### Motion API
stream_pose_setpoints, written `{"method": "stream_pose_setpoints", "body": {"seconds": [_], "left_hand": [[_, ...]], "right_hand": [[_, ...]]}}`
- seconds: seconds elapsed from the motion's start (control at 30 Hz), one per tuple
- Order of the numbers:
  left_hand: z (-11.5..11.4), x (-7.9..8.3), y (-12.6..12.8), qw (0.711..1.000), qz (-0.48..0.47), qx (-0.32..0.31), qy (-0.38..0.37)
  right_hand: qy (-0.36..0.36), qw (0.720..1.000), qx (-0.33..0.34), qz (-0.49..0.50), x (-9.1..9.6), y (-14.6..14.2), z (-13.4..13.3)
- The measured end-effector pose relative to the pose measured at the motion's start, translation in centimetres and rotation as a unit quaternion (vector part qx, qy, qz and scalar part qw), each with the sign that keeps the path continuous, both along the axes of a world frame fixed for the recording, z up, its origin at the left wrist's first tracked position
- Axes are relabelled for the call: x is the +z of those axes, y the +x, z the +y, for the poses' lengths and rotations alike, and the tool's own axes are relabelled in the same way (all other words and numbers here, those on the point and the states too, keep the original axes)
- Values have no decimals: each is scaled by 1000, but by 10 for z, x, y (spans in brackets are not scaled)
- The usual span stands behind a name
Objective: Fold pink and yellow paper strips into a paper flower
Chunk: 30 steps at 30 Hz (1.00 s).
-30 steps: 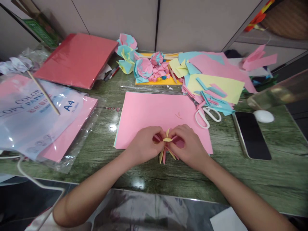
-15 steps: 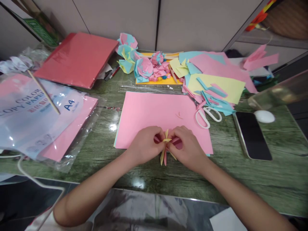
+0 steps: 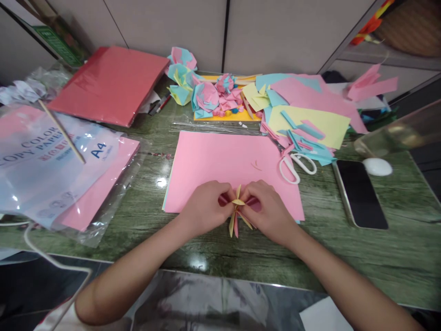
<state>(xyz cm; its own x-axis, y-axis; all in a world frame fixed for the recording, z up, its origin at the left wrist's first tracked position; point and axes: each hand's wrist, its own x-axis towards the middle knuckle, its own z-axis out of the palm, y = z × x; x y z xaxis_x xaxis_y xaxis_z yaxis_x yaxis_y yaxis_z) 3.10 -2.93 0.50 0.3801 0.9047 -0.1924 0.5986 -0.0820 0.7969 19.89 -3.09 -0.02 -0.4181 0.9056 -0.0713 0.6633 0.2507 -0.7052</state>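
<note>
Paper flower [image 3: 237, 202]: yellow + pink folds, pinched btwn both grips nr front edge of counter [image 3: 396, 257], approx. midway along it; sits at near side of pink paper [image 3: 220, 156]. Can't tell if it rests on anything.
Left grip [image 3: 211, 207]: narrow, thumb + fingertips pinching flower's left side; exact contact partly hidden.
Right grip [image 3: 267, 211]: narrow too, same pinch on right side.
Flower wt: prob. v. light, as it looks all paper.
Stiffness: likely soft & a bit springy; creases prob. add some firmness.
Slip: paper looks matte, so prob. low.
Fragility: would likely crush or tear if squeezed hard; thin tips prob. bend 1st.
Hold pt: gathered middle seems best, fingertips only, light pressure; loose tips look like a poor hold.
Upper tip [image 3: 238, 190]: yellow, points to back edge of counter.
Lower tips [image 3: 232, 226]: yellow + pink, fan twd front edge, one angled off to the right.
Side petals: pink, run L & R into the grips, ends hidden.
Cross fold: short yellow piece over middle, approx. parallel to front edge.
Long axis: looks approx. back-to-front, upper tip to lower tips; not certain, since fingers cover the sides.
</note>
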Motion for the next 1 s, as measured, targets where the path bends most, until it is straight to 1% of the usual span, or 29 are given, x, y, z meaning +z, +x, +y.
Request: {"method": "stream_pose_setpoints", "body": {"seconds": [0.13,0.23,0.33,0.47,0.53,0.6,0.7,0.77,0.83,0.9,0.93,1.0], "left_hand": [[-1,0,2,994,56,-37,81],[-2,-2,2,986,74,-67,134],[-3,-7,0,982,78,-84,152],[-4,-10,-2,983,68,-92,144],[-6,-8,-4,989,40,-76,118],[-8,-3,-5,996,-3,-48,81],[-9,2,-7,996,-71,5,48],[-8,1,-7,990,-133,52,6],[-6,-1,-5,968,-223,94,-74],[-3,-4,-3,931,-308,113,-158],[-3,-4,-2,920,-327,116,-182],[-3,-5,0,908,-347,114,-204]], "right_hand": [[7,1000,1,-4,0,0,0],[21,1000,7,-9,-1,0,0],[48,998,28,-23,-1,2,-1],[94,992,75,-37,-2,4,-3],[107,990,80,-34,-2,5,-3],[108,992,65,-17,-1,5,-2],[88,995,8,42,0,6,1],[72,993,-34,84,1,7,2],[68,989,-67,112,1,7,1],[76,986,-86,120,2,7,0],[84,985,-92,116,2,6,-1],[106,985,-92,100,4,5,-2]]}}
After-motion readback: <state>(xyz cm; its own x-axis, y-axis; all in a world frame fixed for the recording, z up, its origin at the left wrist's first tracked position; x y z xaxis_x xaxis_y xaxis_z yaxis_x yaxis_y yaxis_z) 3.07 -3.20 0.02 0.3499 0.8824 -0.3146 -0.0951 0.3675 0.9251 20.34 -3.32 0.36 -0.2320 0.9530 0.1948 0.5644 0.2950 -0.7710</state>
